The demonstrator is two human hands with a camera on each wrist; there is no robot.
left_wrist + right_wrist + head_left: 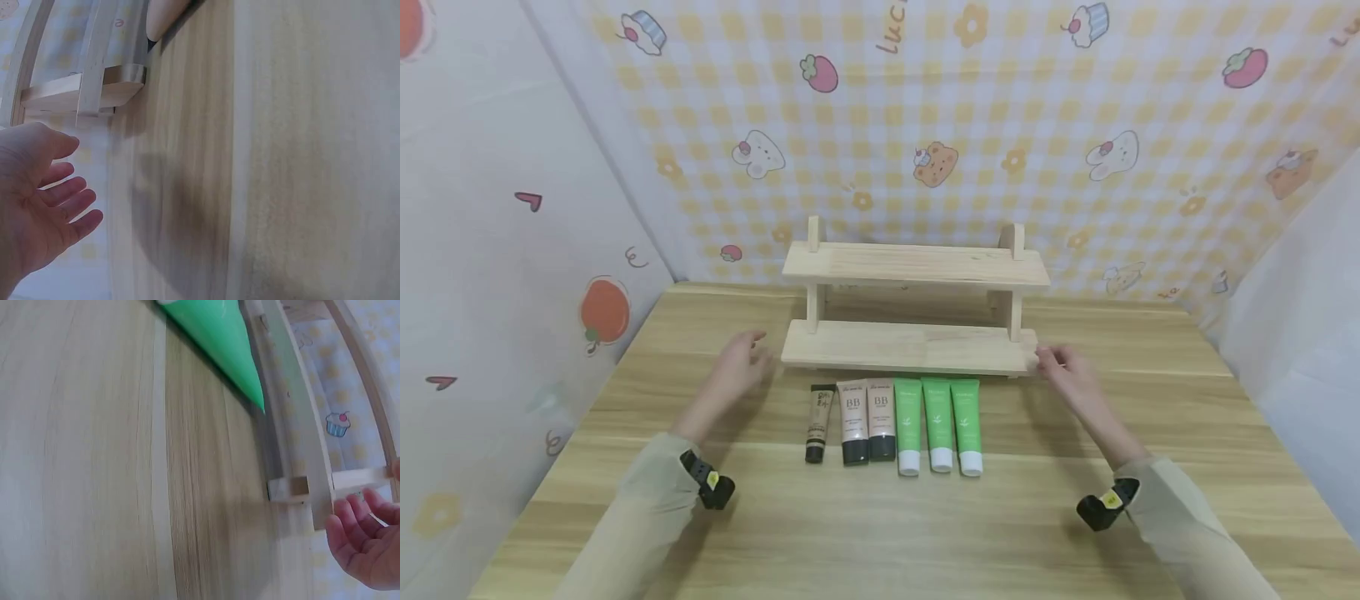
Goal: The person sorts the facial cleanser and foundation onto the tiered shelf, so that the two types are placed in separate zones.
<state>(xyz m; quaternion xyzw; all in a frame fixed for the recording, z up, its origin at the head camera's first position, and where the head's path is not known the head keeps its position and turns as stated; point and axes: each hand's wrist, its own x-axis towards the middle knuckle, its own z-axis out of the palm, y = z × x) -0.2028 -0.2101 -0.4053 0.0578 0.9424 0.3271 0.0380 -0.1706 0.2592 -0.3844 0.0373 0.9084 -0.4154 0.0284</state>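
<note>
A two-tier light wooden shelf [910, 346] stands on the table in front of both arms. My left hand [741, 367] hovers beside its left end, apart from it. In the left wrist view this hand [47, 200] holds nothing, its fingers loosely bent. At the lower board's right end is my right hand [1067, 372], fingertips right at the edge. The right wrist view shows the right hand [369, 544] with slightly bent fingers by the board's end. Below the shelf lie a small brown tube [819, 421], two beige BB cream tubes [853, 417] and three green tubes [938, 421].
The wood-grain table [880, 533] reaches back to a yellow checked cloth [865, 158] with cartoon prints. A white printed sheet [497, 333] hangs at the left and another white sheet [1300, 275] at the right. The tubes lie in a row close to the shelf's front.
</note>
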